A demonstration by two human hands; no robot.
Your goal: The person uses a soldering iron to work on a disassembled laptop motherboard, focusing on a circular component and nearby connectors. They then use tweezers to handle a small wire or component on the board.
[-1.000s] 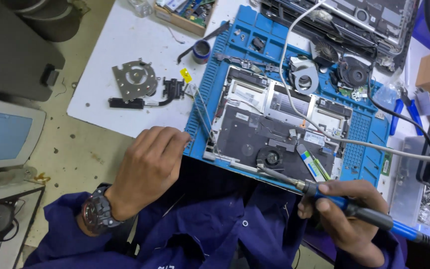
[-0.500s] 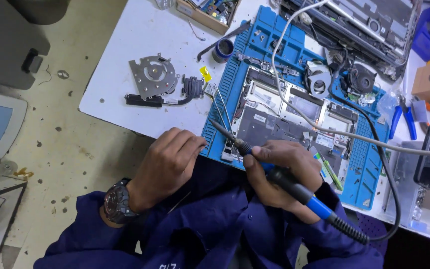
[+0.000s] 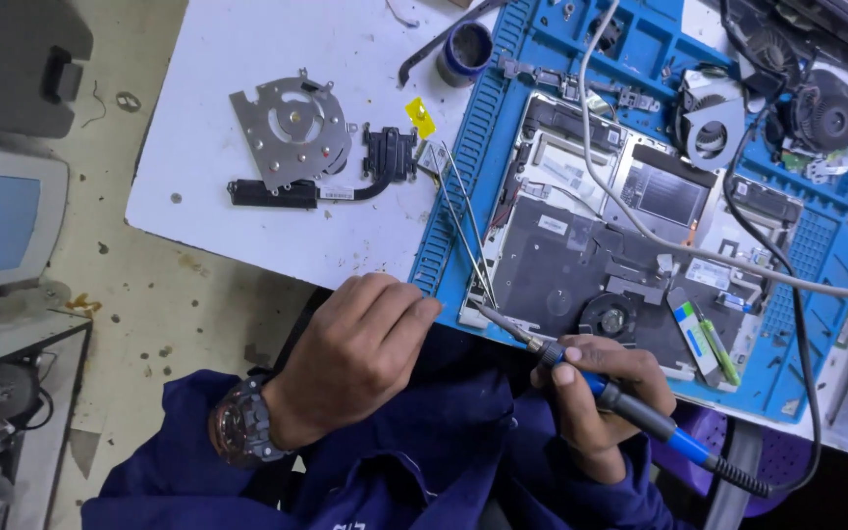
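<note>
With the fan assembly [image 3: 291,128] already out on the bench [image 3: 247,59], right hand [image 3: 596,393] clamps the soldering iron [image 3: 620,397] at the opened laptop's [image 3: 620,255] near edge; left hand [image 3: 360,344] rests closed, empty.

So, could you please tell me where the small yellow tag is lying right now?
In the head view, the small yellow tag lies on the white table, just left of the blue repair mat and above the black heat sink.

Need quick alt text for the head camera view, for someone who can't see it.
The right hand holds a blue-handled soldering iron, its tip at the near edge of an opened laptop board on a blue work mat. The left hand rests fisted at the mat's corner; a metal fan-and-heatpipe assembly lies on the white table.
</note>
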